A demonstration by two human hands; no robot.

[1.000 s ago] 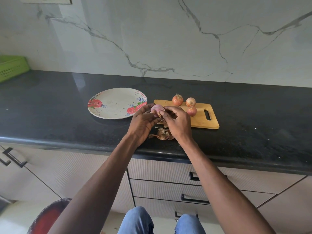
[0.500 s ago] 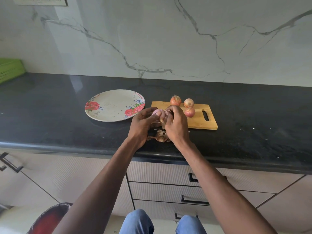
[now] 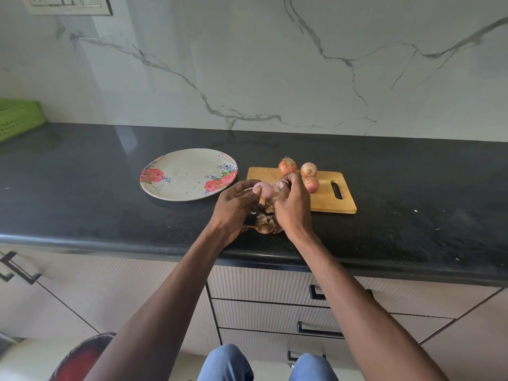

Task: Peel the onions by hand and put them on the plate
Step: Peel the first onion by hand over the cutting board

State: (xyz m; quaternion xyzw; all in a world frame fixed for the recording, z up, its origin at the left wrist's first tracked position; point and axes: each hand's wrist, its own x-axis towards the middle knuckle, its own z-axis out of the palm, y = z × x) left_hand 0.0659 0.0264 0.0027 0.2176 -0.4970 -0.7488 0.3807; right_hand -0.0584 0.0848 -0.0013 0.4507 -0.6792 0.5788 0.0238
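The tabletop (image 3: pixel 412 171) across the middle of the frame is black speckled stone, polished enough to show pale reflections. The wall (image 3: pixel 275 64) above it is smooth white marble-look slab with grey veins. Left of centre, the plate (image 3: pixel 181 163) has a glossy glazed face printed with red roses. The cutting board (image 3: pixel 327 199) to its right is pale wood, matt. The three onions (image 3: pixel 308 169) on it wear dry, papery orange skin; the onion (image 3: pixel 265 189) between the hands shows smooth, pinkish flesh. Brown peels (image 3: pixel 264 224) look crinkled. At far left, the green basket (image 3: pixel 16 119) is perforated plastic. Cabinet fronts (image 3: pixel 261 281) below are ribbed, matt beige with black handles.
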